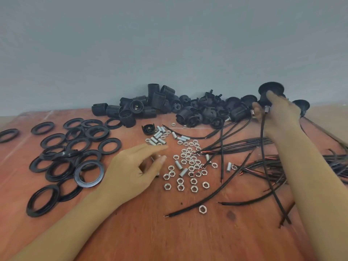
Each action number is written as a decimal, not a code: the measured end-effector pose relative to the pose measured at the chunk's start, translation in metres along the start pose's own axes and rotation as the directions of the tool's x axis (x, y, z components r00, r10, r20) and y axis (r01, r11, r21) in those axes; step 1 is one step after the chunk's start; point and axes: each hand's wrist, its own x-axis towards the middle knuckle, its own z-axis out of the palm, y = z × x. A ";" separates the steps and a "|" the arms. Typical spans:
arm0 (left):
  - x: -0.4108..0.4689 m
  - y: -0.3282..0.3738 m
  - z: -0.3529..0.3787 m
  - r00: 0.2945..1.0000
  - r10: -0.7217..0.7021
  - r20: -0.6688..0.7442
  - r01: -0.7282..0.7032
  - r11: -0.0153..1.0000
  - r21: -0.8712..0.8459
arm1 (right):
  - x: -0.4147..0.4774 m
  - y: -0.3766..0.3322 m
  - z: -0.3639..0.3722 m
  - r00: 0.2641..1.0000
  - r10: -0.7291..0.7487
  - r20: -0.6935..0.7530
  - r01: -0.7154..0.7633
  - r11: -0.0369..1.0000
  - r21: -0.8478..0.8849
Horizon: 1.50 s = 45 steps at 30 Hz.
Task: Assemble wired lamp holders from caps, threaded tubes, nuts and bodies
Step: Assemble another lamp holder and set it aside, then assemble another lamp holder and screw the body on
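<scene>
My right hand point(276, 110) holds a black wired lamp holder point(271, 91) up at the far right, above the pile; its black cable point(263, 147) hangs down toward the table. My left hand point(139, 164) hovers over the table's middle with fingers extended and thumb apart, just left of the scattered silver nuts point(188, 166) and short threaded tubes point(160, 137). A small silver piece shows under its fingers, but a grip is not evident. Black threaded bodies point(135, 108) and caps point(203, 108) are heaped along the back wall.
Several black rings point(75, 153) lie spread over the left of the wooden table point(150, 232). Loose black cables with red cores point(254, 166) tangle at the right. One nut point(202, 209) lies alone near the front. A grey wall rises behind the pile.
</scene>
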 end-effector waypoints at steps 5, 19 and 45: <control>0.002 -0.003 -0.006 0.996 -0.086 0.035 0.074 0.963 0.259 | 0.046 0.011 -0.001 0.962 -0.265 0.060 0.264 0.861 -0.434; 0.006 -0.016 -0.012 0.970 -0.193 0.146 0.109 0.888 0.448 | -0.075 0.057 0.037 0.677 -0.203 0.707 0.710 0.430 -0.557; 0.006 -0.014 -0.011 0.962 -0.273 -0.017 0.269 0.930 0.251 | -0.153 0.116 0.035 0.506 0.048 0.861 0.859 0.068 -0.508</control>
